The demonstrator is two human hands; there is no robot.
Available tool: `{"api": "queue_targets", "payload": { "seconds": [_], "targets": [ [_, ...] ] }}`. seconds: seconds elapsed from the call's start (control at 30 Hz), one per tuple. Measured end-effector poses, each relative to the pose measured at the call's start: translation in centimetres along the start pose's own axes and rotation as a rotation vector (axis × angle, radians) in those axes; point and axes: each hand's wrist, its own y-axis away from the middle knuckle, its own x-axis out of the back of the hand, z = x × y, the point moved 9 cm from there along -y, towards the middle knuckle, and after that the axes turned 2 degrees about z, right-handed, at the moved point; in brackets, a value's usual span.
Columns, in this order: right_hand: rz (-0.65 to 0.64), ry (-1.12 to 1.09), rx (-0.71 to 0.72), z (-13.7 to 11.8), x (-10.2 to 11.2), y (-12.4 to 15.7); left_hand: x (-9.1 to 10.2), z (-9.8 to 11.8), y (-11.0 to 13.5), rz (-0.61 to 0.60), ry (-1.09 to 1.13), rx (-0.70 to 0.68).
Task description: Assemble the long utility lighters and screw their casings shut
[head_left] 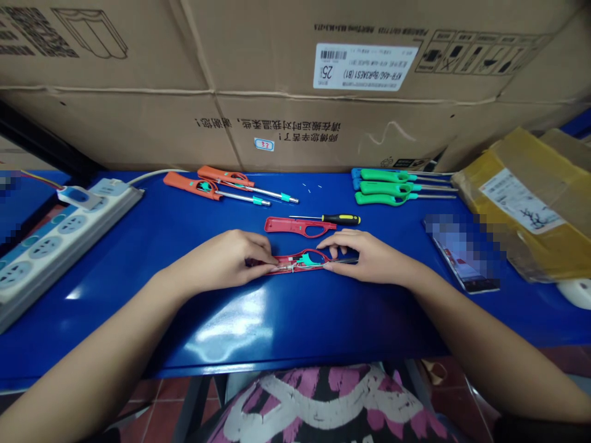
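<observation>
Both hands at opened red lighter [287, 261]

Lighter lies on blue table [314, 326], front and center, teal trigger [311, 260] exposed. Left hand [244, 255] pinches its left end; right hand [364, 255] is at the tube end, can't tell if gripping. Hands apart from each other. Loose red shell half [284, 226] and screwdriver [341, 219] just beyond; orange lighters [187, 183] farther left, green lighters [379, 187] right.

This looks like a small assembly workshop: a glossy blue table [323, 329] carries a black-and-yellow screwdriver [341, 219] and an opened red plastic lighter [308, 261] mid-frame, with a long white power strip [69, 237] at left.
</observation>
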Motion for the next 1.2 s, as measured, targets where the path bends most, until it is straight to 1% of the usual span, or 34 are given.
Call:
{"api": "queue_targets", "payload": {
  "seconds": [0.13, 0.2, 0.27, 0.37, 0.47, 0.6, 0.7, 0.87, 1.0, 1.1, 1.17, 1.2],
  "targets": [
    [0.000, -0.039, -0.067, 0.9, 0.6, 0.2, 0.6, -1.2, -0.1, 0.069, 0.058, 0.066],
    [0.017, -0.041, -0.111, 1.3, 1.0, 0.3, 0.8, -2.6, 0.1, 0.120, 0.087, 0.156],
    [0.019, -0.046, -0.114, 1.3, 1.2, 0.3, 0.7, -4.3, 0.4, 0.162, 0.144, 0.276],
    [-0.016, -0.035, -0.066, 0.7, 1.0, 0.2, -0.4, -6.3, 0.9, 0.135, 0.301, 0.426],
    [-0.022, -0.002, -0.058, 0.5, 0.9, 0.1, -1.2, -7.2, 1.1, 0.095, 0.439, 0.492],
    [-0.036, -0.002, -0.066, 0.5, 0.5, 0.0, -1.4, -7.3, 0.9, 0.061, 0.466, 0.509],
    [-0.039, -0.026, -0.087, 0.7, 0.4, -0.1, -1.3, -7.0, 0.8, 0.038, 0.464, 0.488],
    [-0.028, -0.037, -0.118, 1.2, 0.4, -0.1, -1.7, -6.3, 0.8, -0.063, 0.504, 0.440],
    [-0.031, -0.051, -0.149, 1.5, 0.3, 0.0, -1.6, -5.9, 0.6, -0.059, 0.513, 0.388],
    [-0.015, -0.075, -0.181, 1.7, 0.4, 0.0, -1.8, -6.2, 0.8, -0.077, 0.541, 0.437],
    [0.020, -0.110, -0.222, 2.1, 0.7, 0.0, -2.0, -6.6, 0.9, -0.086, 0.556, 0.483],
    [0.052, -0.132, -0.250, 2.4, 0.9, 0.0, -1.9, -6.8, 0.9, -0.069, 0.554, 0.497]
  ]
}}
